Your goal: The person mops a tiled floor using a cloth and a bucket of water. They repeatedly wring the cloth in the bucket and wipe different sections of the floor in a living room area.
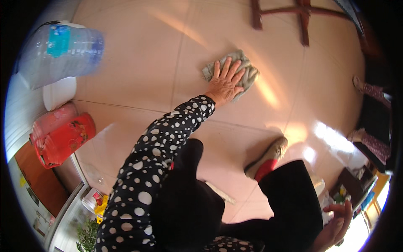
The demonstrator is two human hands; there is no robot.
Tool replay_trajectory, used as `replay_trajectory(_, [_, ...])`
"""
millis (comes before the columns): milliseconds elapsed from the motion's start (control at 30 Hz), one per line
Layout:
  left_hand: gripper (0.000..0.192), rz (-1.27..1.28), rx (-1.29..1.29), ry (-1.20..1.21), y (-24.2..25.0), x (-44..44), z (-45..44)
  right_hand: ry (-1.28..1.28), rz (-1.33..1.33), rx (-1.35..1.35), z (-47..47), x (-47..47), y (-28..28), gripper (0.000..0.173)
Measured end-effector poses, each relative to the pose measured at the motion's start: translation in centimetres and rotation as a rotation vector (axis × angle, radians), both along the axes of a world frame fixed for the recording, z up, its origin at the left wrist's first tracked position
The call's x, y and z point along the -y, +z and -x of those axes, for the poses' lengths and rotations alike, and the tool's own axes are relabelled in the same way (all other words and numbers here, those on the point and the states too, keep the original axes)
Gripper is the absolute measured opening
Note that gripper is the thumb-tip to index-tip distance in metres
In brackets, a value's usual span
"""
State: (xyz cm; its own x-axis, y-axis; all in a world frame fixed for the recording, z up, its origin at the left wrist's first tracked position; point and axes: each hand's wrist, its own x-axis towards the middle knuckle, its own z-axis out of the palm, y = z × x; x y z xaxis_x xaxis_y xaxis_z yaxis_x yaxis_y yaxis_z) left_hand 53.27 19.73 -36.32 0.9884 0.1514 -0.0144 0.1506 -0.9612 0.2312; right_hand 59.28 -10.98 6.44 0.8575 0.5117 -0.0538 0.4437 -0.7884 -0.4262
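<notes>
My left hand [224, 82] lies palm down on a folded grey-green cloth [244, 58], pressing it onto the tiled floor [132, 63]. Its fingers are spread over the fabric, and the thumb rests near the cloth's right edge. A black sleeve with white dots covers that arm. At the lower right, my right hand [335, 225] hangs beside my bent, black-trousered knee [292, 192]. Its fingers are apart and loosely curled, with nothing seen in them. In front of that knee is my shoe [267, 154], with a red sock above it.
Dark red wooden furniture legs [303, 22] stand at the top right. Along the left are a large clear plastic water bottle [75, 47], a white container [60, 93] and a red plastic container [67, 138]. Another person's feet [357, 83] show at the right. A pale strip [220, 191] lies near me.
</notes>
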Motion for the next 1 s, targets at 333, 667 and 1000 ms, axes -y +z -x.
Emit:
replay_trajectory(333, [0.065,0.203,-0.181,-0.896,2.5,9.7,12.5,-0.267,-0.117,-0.104,3.0,0.6,0.7,0.061])
replay_trajectory(667, [0.06,0.038,-0.101,-0.084,1.9,-2.7,10.2,-0.227,-0.1,-0.091,3.0,1.5,1.7,0.063])
replay_trajectory(1000, [0.063,-0.067,-0.22,1.108,1.1,-13.2,25.9,-0.142,-0.08,0.019,1.3,0.9,0.1,0.054])
